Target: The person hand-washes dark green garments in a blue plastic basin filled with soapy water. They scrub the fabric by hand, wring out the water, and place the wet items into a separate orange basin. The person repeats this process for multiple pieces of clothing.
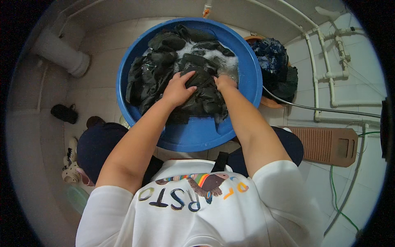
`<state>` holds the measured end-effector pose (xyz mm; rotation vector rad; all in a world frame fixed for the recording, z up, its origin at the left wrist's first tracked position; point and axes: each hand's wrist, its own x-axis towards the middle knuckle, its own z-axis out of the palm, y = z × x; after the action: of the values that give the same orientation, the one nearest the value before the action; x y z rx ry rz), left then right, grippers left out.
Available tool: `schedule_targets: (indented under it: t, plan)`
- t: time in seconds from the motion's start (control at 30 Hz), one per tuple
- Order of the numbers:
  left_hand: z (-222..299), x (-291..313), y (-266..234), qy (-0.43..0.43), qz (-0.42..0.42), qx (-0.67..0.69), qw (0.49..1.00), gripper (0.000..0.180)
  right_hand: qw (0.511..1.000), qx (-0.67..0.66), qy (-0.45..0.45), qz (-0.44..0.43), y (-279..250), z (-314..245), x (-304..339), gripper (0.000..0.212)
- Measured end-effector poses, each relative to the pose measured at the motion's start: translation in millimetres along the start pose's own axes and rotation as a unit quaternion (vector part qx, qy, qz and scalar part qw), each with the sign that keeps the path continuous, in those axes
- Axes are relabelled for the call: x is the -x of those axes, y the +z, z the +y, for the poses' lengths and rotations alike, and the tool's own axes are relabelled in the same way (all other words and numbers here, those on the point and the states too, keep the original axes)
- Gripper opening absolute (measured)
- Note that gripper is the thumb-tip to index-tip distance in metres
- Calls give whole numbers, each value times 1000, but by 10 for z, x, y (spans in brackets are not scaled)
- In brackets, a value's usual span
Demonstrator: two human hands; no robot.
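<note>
A round blue basin [252, 61] stands in front of me, with dark wet clothes [156, 68] heaped in sudsy water [228, 61]. My left hand [179, 88] lies on a dark garment [202, 96] near the middle of the basin, its thumb and forefinger spread apart. At the garment's right side, my right hand [225, 83] is closed on the cloth, thumb toward the left. Some of its fingers are hidden by fabric and water. The garment's lower edge hangs over the bare blue slope nearest me.
Behind the basin at right, an orange-brown tub [271, 103] holds more dark clothes [273, 66]. A brown washboard [323, 144] lies to the right. A grey hose [329, 109] and white pipes [317, 76] run along that side. Shoes [72, 173] and a black slipper [64, 113] are at left.
</note>
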<state>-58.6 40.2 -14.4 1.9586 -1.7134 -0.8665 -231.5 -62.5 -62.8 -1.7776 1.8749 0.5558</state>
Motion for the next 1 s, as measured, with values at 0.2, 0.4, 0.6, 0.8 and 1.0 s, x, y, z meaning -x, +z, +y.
schedule_targets:
  t: [0.2, 0.4, 0.6, 0.8, 1.0]
  plan:
    - [-282, -351, 123, -104, 47, 211, 971, 42, 983, -158, 77, 54, -55, -47, -227, 35]
    - [-97, -389, -145, -185, 30, 751, 634, 35, 817, -346, -371, 275, -1, -632, 592, 21]
    - [-983, -656, 553, -136, -7, 734, 666, 36, 733, -268, -540, 315, -17, -1035, 1036, 22]
    - [199, -181, -264, -233, 51, 597, 766, 46, 871, -337, -179, 310, -202, -846, 102, 54]
    - [150, -130, -331, -258, 121, 565, 774, 46, 877, -189, -227, 379, 36, 39, -109, 39]
